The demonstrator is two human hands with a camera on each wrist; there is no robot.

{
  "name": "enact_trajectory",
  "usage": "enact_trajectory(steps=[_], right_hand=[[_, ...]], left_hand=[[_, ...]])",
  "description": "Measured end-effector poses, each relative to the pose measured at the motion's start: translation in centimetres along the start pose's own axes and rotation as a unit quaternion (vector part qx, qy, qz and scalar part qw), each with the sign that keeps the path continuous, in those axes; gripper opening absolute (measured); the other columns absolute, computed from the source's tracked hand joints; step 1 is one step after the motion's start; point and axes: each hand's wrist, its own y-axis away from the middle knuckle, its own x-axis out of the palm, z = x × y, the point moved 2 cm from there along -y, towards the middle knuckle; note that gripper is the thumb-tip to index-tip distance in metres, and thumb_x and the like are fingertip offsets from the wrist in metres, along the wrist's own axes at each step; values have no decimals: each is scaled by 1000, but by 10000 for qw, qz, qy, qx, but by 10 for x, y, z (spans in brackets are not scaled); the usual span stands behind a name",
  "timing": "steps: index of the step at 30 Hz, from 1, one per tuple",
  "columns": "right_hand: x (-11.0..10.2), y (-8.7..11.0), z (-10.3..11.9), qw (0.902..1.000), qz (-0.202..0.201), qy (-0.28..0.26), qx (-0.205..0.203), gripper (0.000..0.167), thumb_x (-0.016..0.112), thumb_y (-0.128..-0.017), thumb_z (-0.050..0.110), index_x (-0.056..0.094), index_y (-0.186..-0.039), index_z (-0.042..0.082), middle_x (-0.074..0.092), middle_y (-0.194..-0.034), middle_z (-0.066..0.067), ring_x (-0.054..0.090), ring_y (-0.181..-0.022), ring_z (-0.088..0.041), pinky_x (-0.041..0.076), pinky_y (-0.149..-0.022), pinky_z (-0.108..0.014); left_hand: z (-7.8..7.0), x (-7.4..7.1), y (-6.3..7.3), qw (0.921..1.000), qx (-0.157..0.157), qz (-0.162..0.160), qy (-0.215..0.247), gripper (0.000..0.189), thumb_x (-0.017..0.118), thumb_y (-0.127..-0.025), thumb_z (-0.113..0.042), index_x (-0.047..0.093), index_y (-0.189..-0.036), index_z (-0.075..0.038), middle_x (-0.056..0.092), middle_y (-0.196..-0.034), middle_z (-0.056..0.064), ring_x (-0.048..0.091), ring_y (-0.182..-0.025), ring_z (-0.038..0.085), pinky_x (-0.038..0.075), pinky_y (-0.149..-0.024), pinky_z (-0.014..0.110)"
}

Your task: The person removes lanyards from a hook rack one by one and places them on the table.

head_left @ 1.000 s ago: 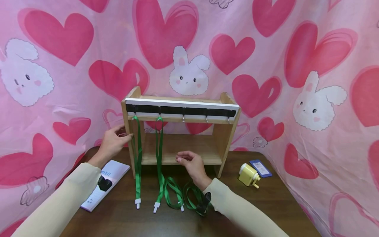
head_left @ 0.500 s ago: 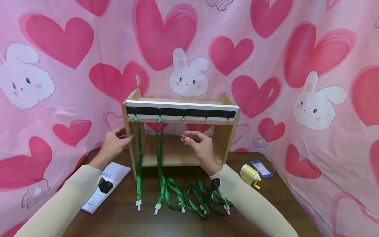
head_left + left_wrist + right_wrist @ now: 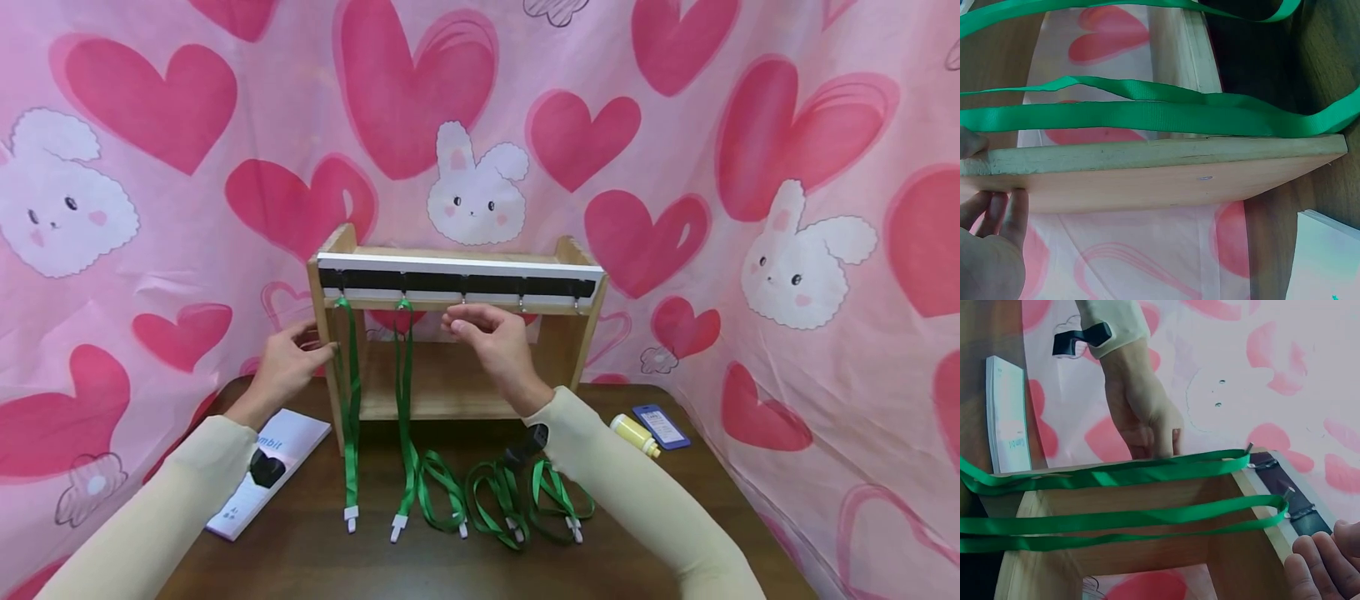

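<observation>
Backdrop: pink cloth printed with red hearts and white rabbits, behind your work.

Counter: dark wood, bearing everything you have here.

Wooden shelf: upright, centre, facing you.

Hook rail: white with a black strip, along the shelf's upper front.

Hanging lanyards, two, green: the first on the leftmost hook, just beside your left grip; the second on the next hook, left of your right grip. White clips at their lower ends.

Booklet: white, flat, left of the shelf, partly under your left forearm.

Left grip: yours, pinching the shelf's left side panel, thumb at the front edge, fingers against the outer face.

Right grip: yours, raised in front of the rail just below the third hook; fingers loosely bent, nothing visible between them. You cannot tell whether it touches the rail.

Looped lanyards, three, green: in a row before the shelf, well below your right grip.

Yellow device: right side, partly behind your right sleeve.

Blue badge: flat, just beside the yellow device.
</observation>
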Motion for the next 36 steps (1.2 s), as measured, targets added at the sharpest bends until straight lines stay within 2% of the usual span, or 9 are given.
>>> enact_trajectory(steps=[5,7,13,21,25,31,36], right_hand=[[16,-5,-2,9997,144,171,74,26,71,-95,15,73,-120,7,76,-117,-12,75,-109,-25,59,-98,-28],[23,-8,-3,9993,138,327,64,26,71,-95,16,74,-120,10,77,-118,-10,75,-109,-23,59,-97,-28],[39,-17,-9,9945,-291,1002,5,27,73,-94,21,75,-121,21,77,-119,4,73,-108,-11,60,-95,-27],[59,-22,-17,9919,-810,968,-125,26,75,-92,22,77,-117,19,79,-110,2,74,-97,-9,62,-88,-26],[65,-25,-18,9908,-1029,850,-237,22,76,-92,23,79,-113,16,80,-104,-1,75,-89,-8,63,-81,-24],[70,-28,-20,9910,-1061,759,-295,19,76,-91,23,81,-107,14,81,-98,-3,77,-84,-15,64,-77,-25],[71,-28,-21,9892,-1094,943,-252,18,78,-90,24,81,-105,15,81,-96,-2,77,-82,-12,63,-73,-23]], left_hand=[[1,0,0,10000,36,-21,-49,60,68,-96,-22,49,-147,3,61,-134,32,63,-121,47,59,-92,37],[0,-1,-1,10000,41,-18,-48,59,68,-96,-22,49,-146,3,61,-134,32,63,-121,46,61,-89,29],[-1,1,-3,10000,73,-58,22,58,68,-95,-20,50,-145,4,62,-133,32,63,-121,47,56,-78,7],[1,1,-3,9999,50,-20,107,58,68,-95,-20,50,-145,4,61,-134,33,62,-122,47,55,-77,5],[0,-1,-2,9999,33,48,83,61,68,-96,-23,48,-147,3,60,-136,33,61,-123,47,58,-81,11],[2,-2,-1,10000,25,18,-15,61,68,-97,-24,48,-148,2,61,-136,31,62,-122,47,58,-79,10],[0,0,-1,9999,32,23,-94,61,68,-96,-26,49,-147,1,61,-135,31,63,-121,47,58,-78,11]])
